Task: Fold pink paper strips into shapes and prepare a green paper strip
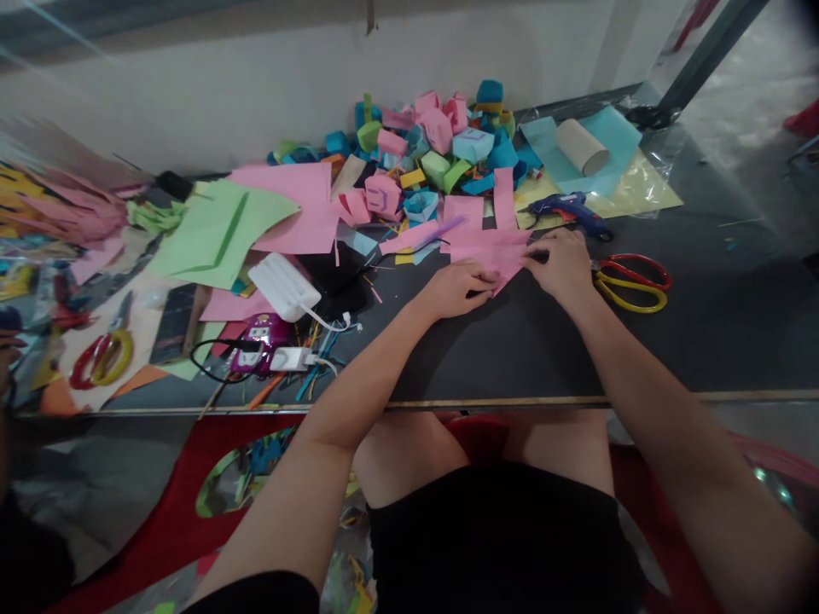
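Observation:
A sheet of pink paper [487,247] lies on the dark table between my two hands. My left hand [461,288] has its fingers closed on the sheet's lower left edge. At the right edge, my right hand [561,263] pinches the same sheet between thumb and fingers. Just behind it are a pink strip [503,196] and another pink piece [463,210]. A purple pen [441,230] rests left of the sheet. Close to my right hand lie scissors with red and yellow handles [633,283] and a blue glue gun [569,209].
Folded paper pieces [438,128] in several colours are heaped against the wall. Leftward lie green paper [221,230], a white power bank [285,286], a purple socket adapter [261,341] and other scissors [106,354]. A cardboard tube [581,147] sits on blue paper. Another person's hand shows at far left.

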`<state>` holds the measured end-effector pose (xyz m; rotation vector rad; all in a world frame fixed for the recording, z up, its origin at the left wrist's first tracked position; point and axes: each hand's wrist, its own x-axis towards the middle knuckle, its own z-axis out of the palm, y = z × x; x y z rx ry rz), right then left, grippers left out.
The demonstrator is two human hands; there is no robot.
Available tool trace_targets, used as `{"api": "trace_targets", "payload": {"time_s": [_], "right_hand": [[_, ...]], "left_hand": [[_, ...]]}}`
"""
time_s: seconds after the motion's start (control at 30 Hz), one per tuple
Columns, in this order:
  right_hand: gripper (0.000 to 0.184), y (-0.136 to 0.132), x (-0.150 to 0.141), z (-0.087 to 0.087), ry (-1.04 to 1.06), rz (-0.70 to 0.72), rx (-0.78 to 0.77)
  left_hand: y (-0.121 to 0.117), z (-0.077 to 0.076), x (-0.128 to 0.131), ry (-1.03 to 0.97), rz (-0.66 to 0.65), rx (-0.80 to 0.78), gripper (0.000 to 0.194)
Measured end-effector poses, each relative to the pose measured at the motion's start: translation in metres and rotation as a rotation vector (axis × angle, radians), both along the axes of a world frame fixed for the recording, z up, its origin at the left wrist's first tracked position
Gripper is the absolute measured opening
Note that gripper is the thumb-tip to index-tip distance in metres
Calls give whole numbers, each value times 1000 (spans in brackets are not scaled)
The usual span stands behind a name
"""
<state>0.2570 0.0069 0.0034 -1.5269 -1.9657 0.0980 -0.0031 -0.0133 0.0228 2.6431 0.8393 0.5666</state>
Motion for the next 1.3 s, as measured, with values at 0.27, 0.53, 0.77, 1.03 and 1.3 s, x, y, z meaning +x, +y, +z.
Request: {"api": "trace_targets", "payload": {"time_s": [0.27,0.53,0.77,1.03,1.3], "right_hand": [[17,-13,-9,19,-36,102,-33],[19,-17,-25,21,-49,308,-148],[37,-7,-4,14,-95,41,-48],[67,-30,-26,20,-142,112,-65],[55,-19,-14,21,-92,88,-93]], "left_hand": [[1,-1,0,-2,-4,45,25],[-3,0,4,30,38,94,23],[-2,-1,2,14,39,39,28],[-3,3,0,59,62,-19,51],[-8,11,0,27,152,-171,49]]}}
